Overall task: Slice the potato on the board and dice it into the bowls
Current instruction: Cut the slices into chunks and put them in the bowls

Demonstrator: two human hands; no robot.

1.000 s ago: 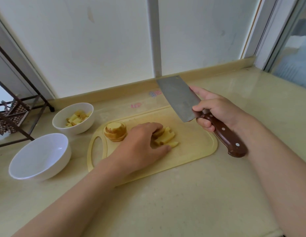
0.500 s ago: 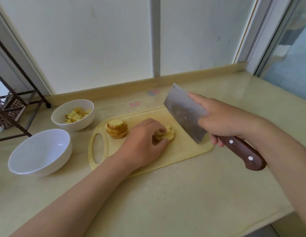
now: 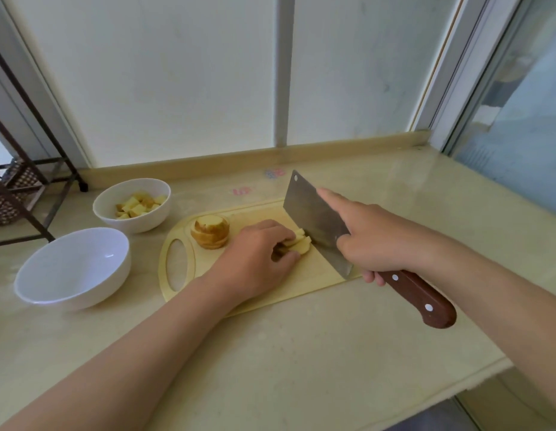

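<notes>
On the pale yellow cutting board (image 3: 304,276) my left hand (image 3: 258,253) holds a small pile of potato strips (image 3: 298,244) with curled fingers. My right hand (image 3: 373,241) grips the brown handle of a cleaver (image 3: 317,222), forefinger laid along the blade's spine. The blade's edge is down on the board, right against the strips. A stack of sliced potato (image 3: 210,231) with skin stands at the board's left end. The far white bowl (image 3: 132,204) contains potato dice; the near white bowl (image 3: 73,267) holds nothing.
A beige counter (image 3: 270,353) runs to a front edge at the lower right. A white window wall rises behind. A dark metal rack (image 3: 21,194) stands at the far left beside the bowls. Small stickers (image 3: 242,191) mark the counter behind the board.
The cleaver has come down from a raised position to the board beside the strips. My left hand has gathered the strips into a tighter pile. The camera has shifted slightly.
</notes>
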